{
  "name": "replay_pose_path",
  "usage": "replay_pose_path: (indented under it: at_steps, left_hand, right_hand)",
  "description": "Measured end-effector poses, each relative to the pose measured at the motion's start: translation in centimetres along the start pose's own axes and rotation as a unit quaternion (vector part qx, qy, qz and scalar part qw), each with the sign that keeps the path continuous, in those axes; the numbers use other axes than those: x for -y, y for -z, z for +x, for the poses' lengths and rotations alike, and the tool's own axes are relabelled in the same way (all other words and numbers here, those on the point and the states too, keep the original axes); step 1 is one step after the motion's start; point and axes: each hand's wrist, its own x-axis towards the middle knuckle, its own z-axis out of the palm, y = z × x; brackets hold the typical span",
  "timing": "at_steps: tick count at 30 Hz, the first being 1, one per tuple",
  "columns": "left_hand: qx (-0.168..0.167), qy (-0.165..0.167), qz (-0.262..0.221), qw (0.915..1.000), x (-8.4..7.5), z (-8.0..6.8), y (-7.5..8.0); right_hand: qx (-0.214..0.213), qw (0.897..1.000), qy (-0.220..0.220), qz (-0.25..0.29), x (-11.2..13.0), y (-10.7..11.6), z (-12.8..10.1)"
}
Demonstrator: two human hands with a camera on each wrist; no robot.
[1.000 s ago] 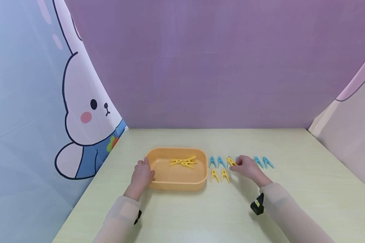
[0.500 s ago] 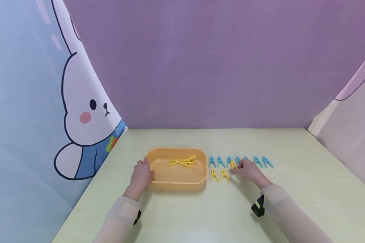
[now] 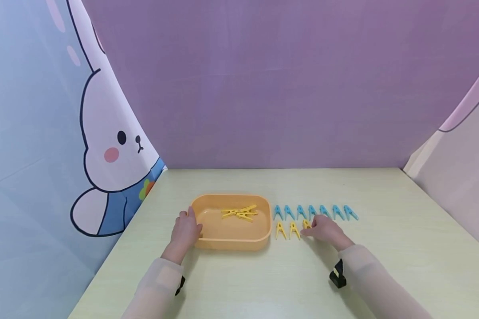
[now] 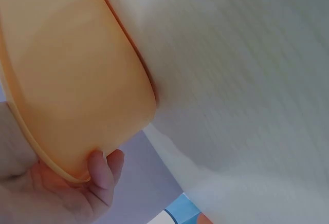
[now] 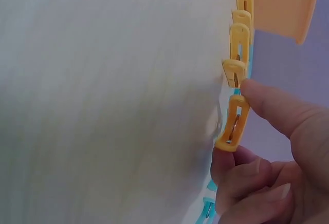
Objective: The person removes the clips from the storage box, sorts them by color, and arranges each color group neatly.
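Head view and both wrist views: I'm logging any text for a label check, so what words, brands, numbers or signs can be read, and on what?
None: no readable text in any view.
Orange tray: plain, no marking.
Yellow clothespins and blue clothespins: no print visible.
Backdrop with cartoon rabbit: a drawing only, no words.
Black wrist strap: a small yellow patch, too small to read.
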Motion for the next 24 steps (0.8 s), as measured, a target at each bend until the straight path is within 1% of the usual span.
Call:
replay_pose_path:
  at_steps: [5, 11, 18, 24]
  left_hand:
    - [-0.002, -0.002, 0.001, 1.0, 0.08, 0.07, -0.12]
    - [-0.004, -0.006, 0.002, 1.0, 0.1, 0.07, -0.14]
    - [-0.001, -0.004, 0.002, 1.0, 0.11, 0.1, -0.14]
    - [0.006, 0.003, 0.002, 1.0, 0.15, 0.15, -0.13]
  right_hand:
    - [0.006, 1.0, -0.007, -0.02, 0.21, -0.19, -0.21]
    - [0.01, 1.0, -0.013, -0.016, 0.38, -0.07, -0.45]
    - [0.012, 1.0, 0.015, -0.021, 0.23, 0.27, -0.59]
    - [0.015, 1.0, 0.02, -0.014, 0.09, 0.18, -0.37]
